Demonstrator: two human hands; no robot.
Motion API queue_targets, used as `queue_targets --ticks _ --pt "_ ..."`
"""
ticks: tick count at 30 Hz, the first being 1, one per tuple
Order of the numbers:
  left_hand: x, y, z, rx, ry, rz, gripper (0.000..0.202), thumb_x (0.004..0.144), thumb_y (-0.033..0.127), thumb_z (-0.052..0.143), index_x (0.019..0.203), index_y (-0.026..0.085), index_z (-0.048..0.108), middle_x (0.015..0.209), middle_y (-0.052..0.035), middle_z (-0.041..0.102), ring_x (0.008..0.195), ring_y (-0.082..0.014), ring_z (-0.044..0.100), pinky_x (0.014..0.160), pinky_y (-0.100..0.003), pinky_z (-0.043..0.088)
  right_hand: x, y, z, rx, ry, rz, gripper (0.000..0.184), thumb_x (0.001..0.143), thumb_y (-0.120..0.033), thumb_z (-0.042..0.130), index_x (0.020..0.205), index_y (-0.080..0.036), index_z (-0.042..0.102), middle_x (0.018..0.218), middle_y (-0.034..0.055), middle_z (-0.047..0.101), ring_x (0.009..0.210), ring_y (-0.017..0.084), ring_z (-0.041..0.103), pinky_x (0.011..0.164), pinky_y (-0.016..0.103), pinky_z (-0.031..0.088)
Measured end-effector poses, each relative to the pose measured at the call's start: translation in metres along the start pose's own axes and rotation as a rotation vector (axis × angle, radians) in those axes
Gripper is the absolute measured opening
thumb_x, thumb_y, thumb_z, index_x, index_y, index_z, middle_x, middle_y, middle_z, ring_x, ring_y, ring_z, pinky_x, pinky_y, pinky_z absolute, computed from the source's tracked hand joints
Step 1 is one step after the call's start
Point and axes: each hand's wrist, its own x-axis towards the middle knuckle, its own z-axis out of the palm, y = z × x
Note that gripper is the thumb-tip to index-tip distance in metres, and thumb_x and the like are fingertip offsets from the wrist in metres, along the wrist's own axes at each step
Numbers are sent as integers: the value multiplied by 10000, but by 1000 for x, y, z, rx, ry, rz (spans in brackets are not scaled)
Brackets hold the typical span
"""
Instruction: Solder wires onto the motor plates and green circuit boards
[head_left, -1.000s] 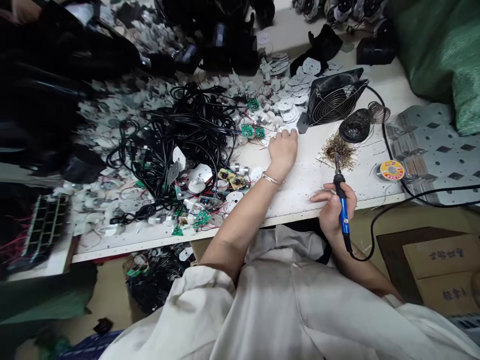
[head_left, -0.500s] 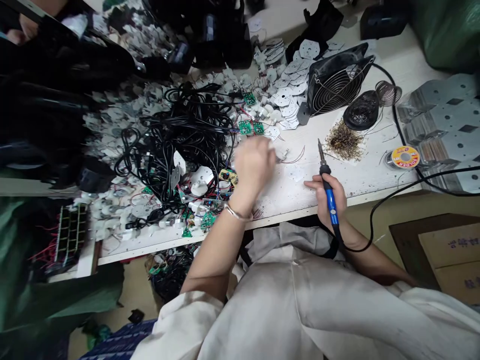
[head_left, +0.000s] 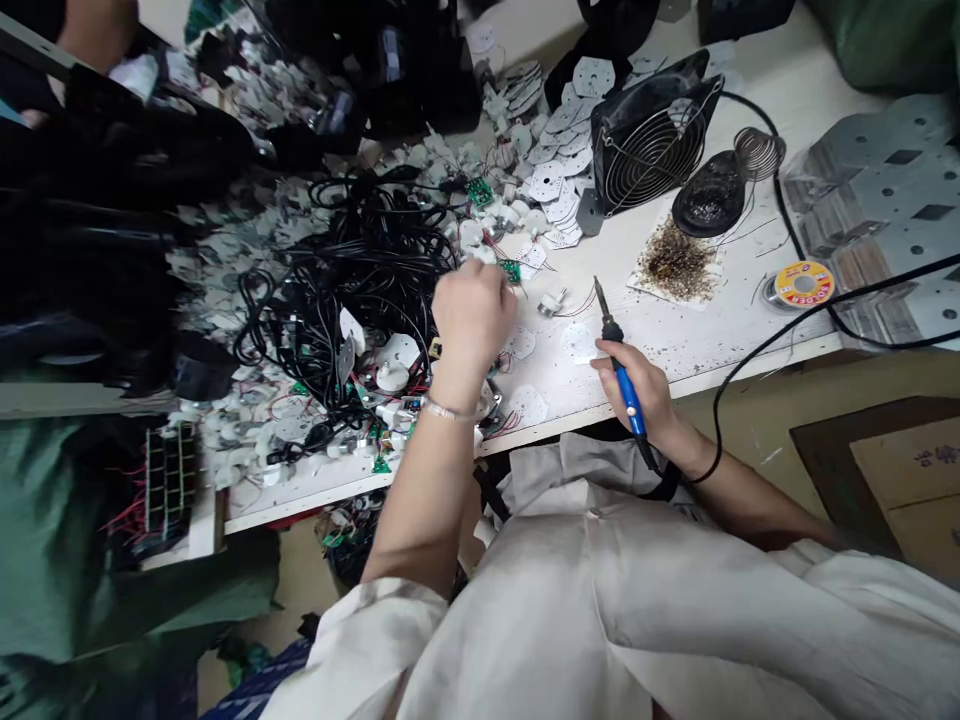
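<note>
My right hand (head_left: 646, 392) is wrapped round the blue handle of a soldering iron (head_left: 627, 396), its metal tip pointing up and away over the bench. My left hand (head_left: 472, 312) is closed, back of the hand up, beside the heap of black cables (head_left: 375, 260). Just past its fingers lies a green circuit board (head_left: 511, 270); whether the fingers hold it or something else is hidden. Between the hands sits a small metal-and-white part (head_left: 552, 302) with thin wires. Pale many-sided plates (head_left: 579, 342) lie near the iron.
A black fan (head_left: 652, 140) with a wire guard stands at the back. In front of it are a pile of brown solder bits (head_left: 675, 262) and a solder spool (head_left: 802, 285). Stacked grey plates (head_left: 892, 200) fill the right. The iron's cord (head_left: 742, 370) crosses the bench edge.
My left hand has moved left, towards the cables. My right hand has shifted left with the soldering iron. The small wired part shows more plainly, and the camera view has turned slightly.
</note>
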Motion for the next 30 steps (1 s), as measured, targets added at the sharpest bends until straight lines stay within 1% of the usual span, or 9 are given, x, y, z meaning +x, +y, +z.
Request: queue_targets --ticks 3,6,10,12,14,17,21,26,30 --pt "-47 1 -3 4 2 251 265 967 235 448 916 174 700 950 -109 712 890 -251 654 804 -381 492 1 -2 -2 -6 3 9 376 965 -233 515 1341 -257 510 1109 80 744 916 189 764 808 320 632" --pt "-70 3 5 34 -37 304 245 988 251 458 988 171 690 1024 -107 719 898 -244 657 801 -366 506 4 -2 -2 -75 -21 -42 384 956 -227 523 1339 -247 506 1102 86 746 896 202 762 776 326 630" --pt "-75 4 16 159 -152 298 195 957 182 500 932 150 690 944 -130 728 879 -280 656 835 -426 524 6 -4 -1 -185 -51 -117 377 954 -239 526 1330 -234 508 1110 99 746 924 225 754 761 336 624" --pt "-76 4 17 132 -133 373 222 972 161 476 938 164 695 903 -113 732 940 -275 651 967 -469 504 6 -4 -2 -204 -58 -125 358 956 -240 523 1313 -220 517 1091 102 749 910 223 752 749 329 620" --pt "-79 2 17 29 -79 471 255 990 151 447 1042 180 695 967 -96 743 1031 -252 638 1092 -499 446 6 -5 -2 -211 -56 -118 344 956 -238 521 1299 -206 522 1074 105 750 888 218 751 744 323 616" --pt "-83 -3 19 -107 -51 573 302 1009 154 425 1175 190 675 1020 -79 741 1055 -221 625 1149 -502 409 6 -5 -3 -234 -65 -108 345 964 -255 503 1307 -227 509 1074 88 752 885 211 745 753 321 609" --pt "-84 -7 31 -135 -61 518 264 1012 199 458 997 207 721 872 -52 698 917 -223 603 1095 -518 434 7 -5 -4 -271 -90 -124 319 977 -280 481 1292 -239 502 1059 65 751 883 208 736 732 315 596" --pt "-78 -3 47 -251 106 428 198 995 291 533 948 237 718 843 -50 664 856 -224 566 901 -458 452 9 -8 -5 -239 -102 -108 293 992 -285 471 1280 -242 504 1050 50 748 856 181 735 714 288 590" --pt "-72 8 52 -300 88 368 195 979 326 547 896 243 702 842 -48 662 878 -228 586 928 -479 418 9 -10 -8 -190 -121 -98 307 991 -300 483 1294 -254 507 1049 50 748 891 185 740 761 300 599"
